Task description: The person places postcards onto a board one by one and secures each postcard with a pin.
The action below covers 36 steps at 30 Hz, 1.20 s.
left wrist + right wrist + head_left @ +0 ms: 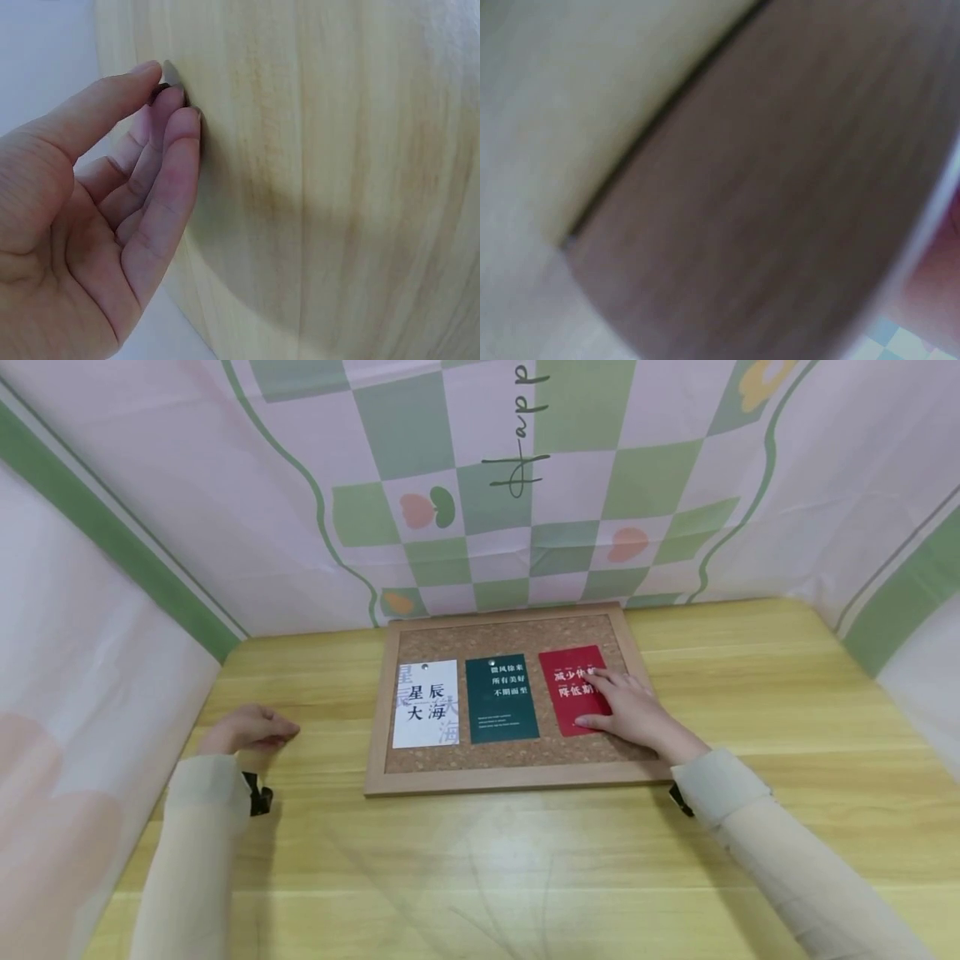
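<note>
On a wood-framed cork board lie three cards in a row. The white card and the dark green card each have a small shiny round pin at the top. My right hand rests on the red card, thumb and fingers spread over its right side and covering part of its lettering. Left of the board, my left hand is just over the table. In the left wrist view its thumb and fingertips pinch a small grey thing, mostly hidden and too little seen to name.
The board lies on a yellow wood-grain table. Behind it hangs a checked green and white cloth, with more cloth at both sides. Blurred brown wood fills much of the right wrist view.
</note>
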Available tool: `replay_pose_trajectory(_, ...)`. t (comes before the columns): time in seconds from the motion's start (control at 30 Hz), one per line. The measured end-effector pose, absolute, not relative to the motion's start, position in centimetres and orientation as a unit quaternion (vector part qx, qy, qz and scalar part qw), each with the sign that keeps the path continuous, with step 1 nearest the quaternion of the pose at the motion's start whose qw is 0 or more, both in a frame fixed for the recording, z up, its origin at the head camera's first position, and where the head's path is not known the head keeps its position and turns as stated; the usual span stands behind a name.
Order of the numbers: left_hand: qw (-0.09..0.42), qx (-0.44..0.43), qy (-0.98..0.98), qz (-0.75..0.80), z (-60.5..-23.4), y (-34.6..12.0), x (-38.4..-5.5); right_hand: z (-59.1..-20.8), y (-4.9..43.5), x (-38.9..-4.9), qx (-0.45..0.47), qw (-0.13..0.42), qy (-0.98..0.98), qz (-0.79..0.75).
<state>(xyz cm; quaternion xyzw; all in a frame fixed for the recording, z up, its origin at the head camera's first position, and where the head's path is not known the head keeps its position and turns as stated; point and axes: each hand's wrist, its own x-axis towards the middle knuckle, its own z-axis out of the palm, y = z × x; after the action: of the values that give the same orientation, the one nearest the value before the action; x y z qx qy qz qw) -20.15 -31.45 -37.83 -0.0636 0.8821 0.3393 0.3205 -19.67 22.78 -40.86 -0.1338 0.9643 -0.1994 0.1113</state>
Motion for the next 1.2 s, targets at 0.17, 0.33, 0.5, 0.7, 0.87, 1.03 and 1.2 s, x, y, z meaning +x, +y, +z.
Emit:
replay_pose_trajectory(0.17, 0.315, -0.069, 0.873, 0.366, -38.2, -31.4, -20.1, -40.8, 22.7, -19.6, -0.134, 0.112, 0.965, -0.196)
replay_pose_trajectory(0.33, 0.306, -0.083, 0.859, 0.403, -38.3, -31.4, -20.1, -40.7, 22.8, -19.6, -0.134, 0.112, 0.965, -0.198)
replay_pose_trajectory(0.5, 0.285, -0.089, 0.856, 0.422, -38.4, -31.1, -20.3, -40.6, 22.8, -19.5, -0.136, 0.11, 0.964, -0.201)
replay_pose_trajectory(0.7, 0.276, -0.084, 0.851, 0.439, -38.7, -30.7, -20.3, -40.6, 22.7, -19.5, -0.137, 0.111, 0.965, -0.196)
replay_pose_trajectory(0.87, 0.27, -0.067, 0.854, 0.439, -38.8, -30.6, -20.5, -40.6, 22.8, -19.6, -0.138, 0.11, 0.964, -0.199)
replay_pose_trajectory(1.03, 0.259, -0.068, 0.856, 0.443, -38.8, -30.1, -20.5, -40.6, 22.8, -19.7, -0.136, 0.112, 0.964, -0.202)
replay_pose_trajectory(1.2, 0.245, -0.064, 0.858, 0.447, -39.0, -29.7, -20.8, -40.7, 22.8, -19.6, -0.135, 0.113, 0.964, -0.2)
